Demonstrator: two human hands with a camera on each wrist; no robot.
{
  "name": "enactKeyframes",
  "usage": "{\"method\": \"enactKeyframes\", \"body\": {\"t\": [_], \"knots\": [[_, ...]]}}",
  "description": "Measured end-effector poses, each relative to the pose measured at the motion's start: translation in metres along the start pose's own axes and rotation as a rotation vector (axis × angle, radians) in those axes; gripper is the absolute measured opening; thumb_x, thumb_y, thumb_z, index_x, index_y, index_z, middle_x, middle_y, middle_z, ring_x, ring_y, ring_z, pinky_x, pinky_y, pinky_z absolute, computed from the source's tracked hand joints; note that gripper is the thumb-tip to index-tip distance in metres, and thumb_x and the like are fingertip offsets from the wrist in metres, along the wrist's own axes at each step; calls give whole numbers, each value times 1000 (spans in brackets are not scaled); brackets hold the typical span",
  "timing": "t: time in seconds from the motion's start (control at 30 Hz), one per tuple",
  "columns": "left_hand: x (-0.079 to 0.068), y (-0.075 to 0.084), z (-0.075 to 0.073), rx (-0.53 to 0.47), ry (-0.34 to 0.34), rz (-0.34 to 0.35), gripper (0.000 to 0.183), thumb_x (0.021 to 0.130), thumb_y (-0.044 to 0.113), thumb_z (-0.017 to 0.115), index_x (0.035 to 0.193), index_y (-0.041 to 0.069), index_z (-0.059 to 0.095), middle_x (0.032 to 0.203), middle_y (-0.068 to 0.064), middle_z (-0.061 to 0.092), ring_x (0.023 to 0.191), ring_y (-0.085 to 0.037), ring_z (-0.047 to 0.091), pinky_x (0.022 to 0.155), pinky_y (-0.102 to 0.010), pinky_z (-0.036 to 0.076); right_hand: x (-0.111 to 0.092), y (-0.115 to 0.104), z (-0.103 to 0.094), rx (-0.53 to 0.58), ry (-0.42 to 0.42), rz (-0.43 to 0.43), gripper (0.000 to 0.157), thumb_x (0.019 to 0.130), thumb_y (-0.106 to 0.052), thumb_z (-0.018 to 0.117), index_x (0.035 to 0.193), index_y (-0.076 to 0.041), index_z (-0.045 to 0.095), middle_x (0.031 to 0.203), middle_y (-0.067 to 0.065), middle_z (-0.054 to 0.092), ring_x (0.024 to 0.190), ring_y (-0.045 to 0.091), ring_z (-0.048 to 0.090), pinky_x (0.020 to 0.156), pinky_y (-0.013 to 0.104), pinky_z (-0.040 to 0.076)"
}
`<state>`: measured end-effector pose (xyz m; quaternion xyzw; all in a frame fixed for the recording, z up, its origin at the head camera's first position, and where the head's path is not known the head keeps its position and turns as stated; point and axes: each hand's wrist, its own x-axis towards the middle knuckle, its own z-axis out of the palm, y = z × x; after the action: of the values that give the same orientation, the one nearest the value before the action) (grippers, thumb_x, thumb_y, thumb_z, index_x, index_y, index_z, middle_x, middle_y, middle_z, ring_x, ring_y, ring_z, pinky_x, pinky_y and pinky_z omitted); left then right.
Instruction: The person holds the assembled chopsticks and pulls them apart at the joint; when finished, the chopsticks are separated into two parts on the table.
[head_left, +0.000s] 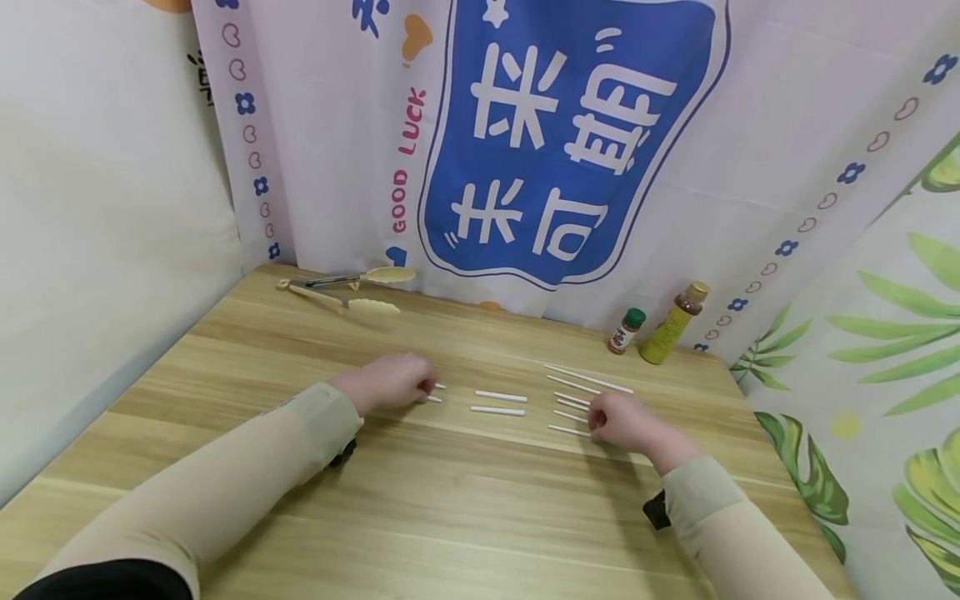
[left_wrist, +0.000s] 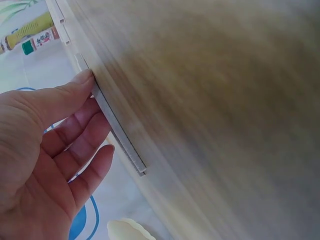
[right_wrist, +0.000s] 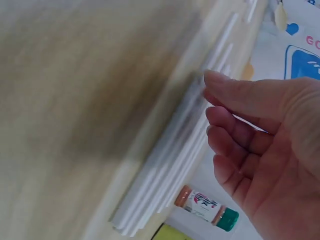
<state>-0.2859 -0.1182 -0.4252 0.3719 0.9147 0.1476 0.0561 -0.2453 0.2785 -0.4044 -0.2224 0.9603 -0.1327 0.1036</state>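
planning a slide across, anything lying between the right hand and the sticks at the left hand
Yes: the middle sticks lie between the right hand and left hand, with the right-side sticks jutting leftward.

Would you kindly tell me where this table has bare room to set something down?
The pale wooden table is bare between the two beige sleeves, in front of the two central white sticks, and behind those sticks, between the beige-tipped tongs and small green-capped jar. It is crowded around the right hand, where several thin white sticks lie close together.
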Motion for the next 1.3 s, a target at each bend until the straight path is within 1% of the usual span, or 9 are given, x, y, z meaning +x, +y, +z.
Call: {"method": "enactKeyframes", "body": {"t": [0.17, 0.33, 0.57, 0.73, 0.87, 0.97, 1.1, 1.2, 1.3], "knots": [[-1, 1, -2, -12, -12, -16, 14, 89, 9, 72, 78, 17, 66, 74, 10, 57, 67, -10, 53, 66, -30, 47, 2, 0, 7, -31, 25, -37, 18, 80, 2, 71, 76, -10, 58, 71, -4, 52, 67, 14, 47, 62, 34, 41], [-1, 1, -3, -3, -10, -10, 14, 89, 10, 72, 78, 17, 66, 73, 11, 57, 68, -9, 53, 66, -30, 47, 5, -10, 8, -74, 45, -76, 19, 85, 2, 68, 77, -11, 56, 74, -3, 49, 68, 14, 45, 62, 33, 40], [-4, -1, -3, 11, 17, 8, 17, 88, 8, 73, 76, 16, 63, 72, 9, 56, 66, -10, 52, 64, -31, 46, 13, -50, 3, -62, 115, -171, 18, 96, -1, 59, 84, -11, 51, 76, -2, 46, 69, 14, 44, 62, 32, 39], [-4, 2, -5, -4, 46, -12, 15, 89, 10, 72, 78, 16, 64, 73, 8, 57, 67, -11, 53, 64, -32, 47, 23, -76, 4, -17, 167, -221, 17, 98, -1, 58, 88, -11, 47, 76, -2, 44, 70, 14, 44, 62, 32, 39], [-1, 11, -12, -44, 95, -32, 12, 92, 11, 69, 81, 15, 65, 78, 7, 57, 70, -12, 54, 65, -32, 47, 32, -90, 7, -18, 160, -257, 18, 97, 1, 58, 88, -9, 47, 80, 0, 43, 72, 15, 43, 63, 32, 39], [3, 21, -16, -101, 135, -31, 8, 94, 12, 68, 86, 14, 67, 83, 7, 58, 75, -11, 55, 69, -32, 48, 39, -98, 11, -23, 142, -262, 19, 98, 0, 57, 87, -10, 46, 80, 0, 43, 73, 15, 42, 63, 32, 38], [11, 38, -18, -194, 181, 9, 4, 94, 14, 68, 93, 11, 71, 85, 8, 63, 76, -10, 57, 72, -31, 49, 49, -109, 17, -2, 158, -284, 18, 98, 0, 58, 87, -11, 47, 79, 0, 45, 72, 15, 44, 64, 32, 40], [16, 52, -19, -224, 171, 40, 8, 94, 18, 69, 94, 10, 72, 82, 9, 64, 73, -9, 58, 70, -30, 50, 55, -117, 18, 24, 176, -290, 17, 97, -2, 59, 89, -11, 49, 80, -1, 47, 72, 15, 46, 64, 32, 41], [19, 62, -19, -230, 127, 47, 11, 96, 20, 67, 95, 11, 73, 79, 9, 64, 70, -8, 57, 68, -30, 49, 58, -124, 19, 53, 188, -281, 12, 98, -4, 60, 92, -11, 51, 83, -2, 50, 73, 14, 48, 65, 31, 43]]}}
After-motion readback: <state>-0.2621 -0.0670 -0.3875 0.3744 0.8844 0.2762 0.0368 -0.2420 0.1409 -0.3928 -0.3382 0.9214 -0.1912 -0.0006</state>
